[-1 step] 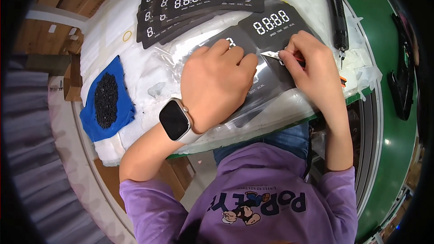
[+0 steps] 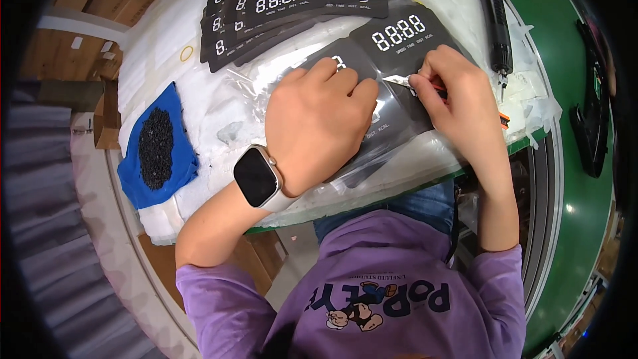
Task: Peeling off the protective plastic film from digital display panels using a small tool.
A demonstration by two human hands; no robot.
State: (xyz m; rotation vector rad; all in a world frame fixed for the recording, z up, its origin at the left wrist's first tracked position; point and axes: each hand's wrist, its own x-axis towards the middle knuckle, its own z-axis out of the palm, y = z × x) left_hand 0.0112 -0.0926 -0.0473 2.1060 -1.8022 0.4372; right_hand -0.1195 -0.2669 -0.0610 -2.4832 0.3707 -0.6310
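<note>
The white-covered table [image 2: 199, 96] spreads out in front of me, its green edge close against my purple shirt [image 2: 399, 259]. Toward the far side lies a pile [image 2: 299, 16] of dark display panels, overlapping one another, their white digits facing up. Nearer me, under my hands, is a sheet [image 2: 389, 61] of similar dark panels, lying flat on the table, with clear film [image 2: 425, 153] showing at its near edge.

My left hand [image 2: 322, 116] lies over the left part of the sheet, back up and fingers curled under; I cannot tell whether it grips anything. My right hand [image 2: 458, 86] is over the right part, thumb and fingers pinched narrow around a knife. Off to my left sits a blue cloth [image 2: 136, 183], well apart from the sheet, with a heap of black bits [image 2: 156, 149] on it. A black screwdriver [image 2: 497, 23] lies beyond my right hand, near the table's right edge. A watch [image 2: 258, 177] sits on my left wrist. The knife [image 2: 399, 81] points its silver blade leftward above the sheet; whether the tip touches, I cannot tell. Smallest is a yellow ring [image 2: 181, 55], left of the pile.
</note>
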